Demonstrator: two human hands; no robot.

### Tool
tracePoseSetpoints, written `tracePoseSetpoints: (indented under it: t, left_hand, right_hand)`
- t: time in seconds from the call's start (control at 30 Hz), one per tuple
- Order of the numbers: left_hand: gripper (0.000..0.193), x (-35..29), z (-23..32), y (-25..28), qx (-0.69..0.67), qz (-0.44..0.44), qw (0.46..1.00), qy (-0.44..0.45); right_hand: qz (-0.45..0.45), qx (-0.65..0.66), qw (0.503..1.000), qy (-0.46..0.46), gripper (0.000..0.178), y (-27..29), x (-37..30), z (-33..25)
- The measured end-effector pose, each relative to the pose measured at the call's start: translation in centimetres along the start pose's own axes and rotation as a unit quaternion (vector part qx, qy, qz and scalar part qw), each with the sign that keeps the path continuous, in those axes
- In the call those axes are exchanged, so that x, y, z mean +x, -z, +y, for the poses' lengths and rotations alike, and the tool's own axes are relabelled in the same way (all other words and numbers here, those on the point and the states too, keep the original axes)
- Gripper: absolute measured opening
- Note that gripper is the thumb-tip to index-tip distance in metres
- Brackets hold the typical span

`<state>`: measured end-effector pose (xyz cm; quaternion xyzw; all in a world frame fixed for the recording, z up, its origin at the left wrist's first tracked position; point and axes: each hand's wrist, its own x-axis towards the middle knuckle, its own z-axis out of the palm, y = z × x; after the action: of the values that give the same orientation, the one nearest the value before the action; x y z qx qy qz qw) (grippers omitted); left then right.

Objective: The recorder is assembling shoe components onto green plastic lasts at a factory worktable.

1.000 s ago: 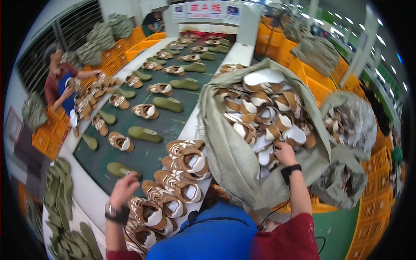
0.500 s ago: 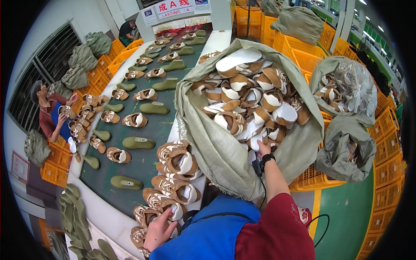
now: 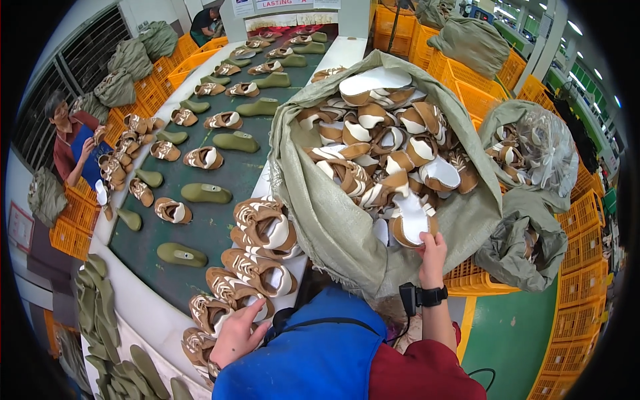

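My right hand (image 3: 432,257) is closed on the heel end of a brown-and-white shoe upper (image 3: 412,220), its white underside turned up. This upper is at the near edge of a grey-green sack (image 3: 333,233) filled with similar uppers. My left hand (image 3: 239,335) is at the row of shoe uppers (image 3: 260,270) along the near right side of the belt. Its fingers are apart beside the heel of one upper (image 3: 233,293); whether they touch it I cannot tell.
A dark green conveyor belt (image 3: 150,243) carries uppers and olive shoe lasts (image 3: 181,255). More lasts (image 3: 100,313) lie at the lower left. Across the belt, a person (image 3: 79,143) handles an upper. Orange crates (image 3: 580,267) and more sacks (image 3: 523,240) stand at the right.
My right hand has drawn an upper toward me at the sack's near edge, and its white underside now shows more. My left hand remains by the row. The belt's shoes and lasts appear shifted.
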<state>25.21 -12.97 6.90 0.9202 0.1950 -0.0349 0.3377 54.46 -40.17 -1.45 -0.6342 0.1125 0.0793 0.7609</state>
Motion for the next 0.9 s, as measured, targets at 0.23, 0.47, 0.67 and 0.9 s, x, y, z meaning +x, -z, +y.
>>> tracePoseSetpoints:
  t: [0.23,0.47,0.67,0.9]
  left_hand:
    - [0.046,0.3,0.8,0.2,-0.008,0.03,0.994,-0.108]
    - [0.049,-1.3,0.5,0.5,-0.018,0.02,0.994,-0.103]
    - [0.084,2.4,0.5,-1.4,-0.311,0.24,0.909,-0.137]
    - [0.072,-0.1,-2.7,1.7,-0.593,0.288,0.75,-0.053]
  right_hand:
    - [-0.095,0.001,0.986,0.135,0.04,-2.3,-1.4,-0.6]
    - [-0.169,-0.004,0.965,0.2,0.053,-5.3,-3.8,-3.0]
    - [-0.395,-0.242,0.754,0.466,0.05,-13.2,-12.6,-3.3]
    - [-0.482,-0.133,0.702,0.507,0.034,-15.9,-12.1,-3.2]
